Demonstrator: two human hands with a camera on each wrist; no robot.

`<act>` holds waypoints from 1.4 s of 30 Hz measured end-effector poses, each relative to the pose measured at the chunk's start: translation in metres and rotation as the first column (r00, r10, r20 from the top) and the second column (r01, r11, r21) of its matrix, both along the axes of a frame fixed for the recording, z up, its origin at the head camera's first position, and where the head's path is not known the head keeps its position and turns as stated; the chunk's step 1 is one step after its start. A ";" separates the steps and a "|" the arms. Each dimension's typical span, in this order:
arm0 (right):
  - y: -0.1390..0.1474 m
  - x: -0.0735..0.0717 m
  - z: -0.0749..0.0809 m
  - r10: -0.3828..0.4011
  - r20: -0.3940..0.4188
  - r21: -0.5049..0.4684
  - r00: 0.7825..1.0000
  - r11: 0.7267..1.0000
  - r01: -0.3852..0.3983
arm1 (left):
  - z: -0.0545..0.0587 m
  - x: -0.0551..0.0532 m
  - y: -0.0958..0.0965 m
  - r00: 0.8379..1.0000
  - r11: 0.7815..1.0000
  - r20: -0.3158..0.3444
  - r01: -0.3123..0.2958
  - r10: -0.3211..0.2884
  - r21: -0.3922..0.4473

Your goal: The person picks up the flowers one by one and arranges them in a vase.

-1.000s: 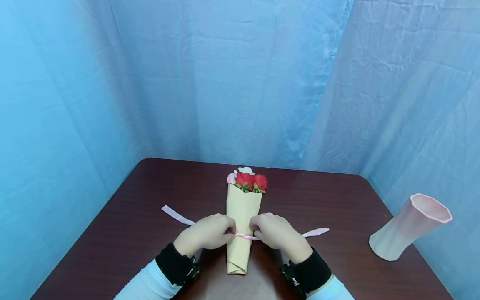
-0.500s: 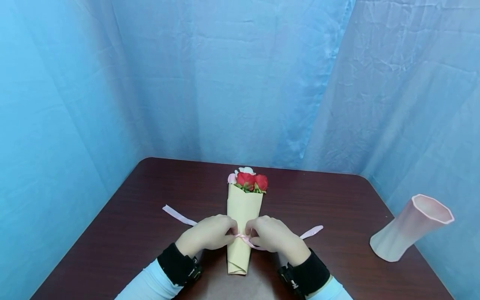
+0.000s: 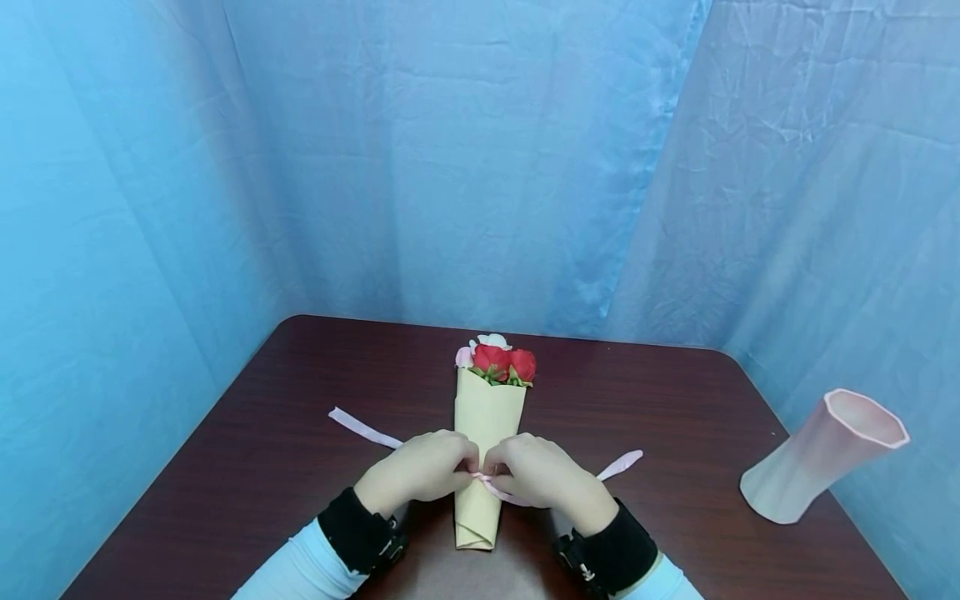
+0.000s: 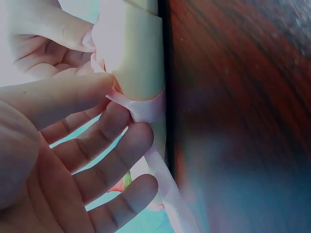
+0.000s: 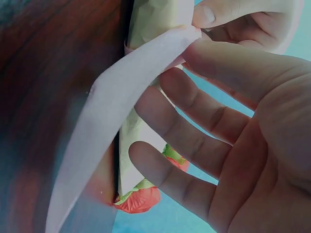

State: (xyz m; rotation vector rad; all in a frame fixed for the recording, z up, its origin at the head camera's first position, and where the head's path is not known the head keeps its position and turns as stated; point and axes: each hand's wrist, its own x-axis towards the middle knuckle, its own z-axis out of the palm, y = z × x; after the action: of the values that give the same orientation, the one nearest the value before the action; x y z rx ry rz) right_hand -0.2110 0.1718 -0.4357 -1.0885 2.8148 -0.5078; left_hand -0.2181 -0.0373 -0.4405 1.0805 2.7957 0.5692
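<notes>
Nearest the viewer, two light blue sleeves point(image 3: 300, 562) reach in on either side of the bouquet point(image 3: 489, 408), a bundle of flowers rolled in cream paper. They end in black wristbands point(image 3: 348, 529) beside the bouquet's foot. A dark wood-grain table point(image 3: 637, 392) lies under the bouquet and stretches past it on all visible sides. To the right of the bouquet and well apart from it, a pink-and-white vase point(image 3: 817, 458) stands near the table's edge; it looks slanted away from the bouquet, but whether it truly tilts cannot be told. Behind the bouquet and to both sides hang blue curtains point(image 3: 480, 167).

The bouquet lies lengthwise between the hands, narrow foot toward the person. A pink ribbon point(image 5: 107, 90) wraps its lower half. The left hand point(image 3: 420, 467) pinches the ribbon from the bouquet's left, the right hand point(image 3: 543, 471) from its right, fingertips just apart above the paper. The hands cover stretches of ribbon; loose ends slant out beyond each. At the bouquet's far end, red roses point(image 3: 491, 360) show, with a white flower point(image 3: 492, 340) behind them.
</notes>
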 end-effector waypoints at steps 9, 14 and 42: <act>0.003 0.000 0.002 -0.024 0.001 0.013 1.000 1.000 0.024 | -0.001 -0.002 -0.002 1.000 1.000 -0.005 -0.017 0.017 -0.004; 0.006 0.000 0.003 -0.034 -0.003 0.007 0.999 0.999 0.034 | 0.000 -0.003 -0.004 1.000 1.000 -0.010 -0.029 0.029 -0.011; 0.008 -0.003 0.002 0.039 0.031 -0.060 0.999 0.997 -0.037 | 0.001 -0.001 -0.003 0.999 0.999 0.049 -0.014 0.012 0.037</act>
State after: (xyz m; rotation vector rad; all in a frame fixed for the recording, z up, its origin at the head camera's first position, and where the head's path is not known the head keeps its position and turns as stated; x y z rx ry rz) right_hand -0.2142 0.1798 -0.4332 -1.1322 2.7624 -0.6037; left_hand -0.2186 -0.0405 -0.4391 1.0415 2.7626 0.6425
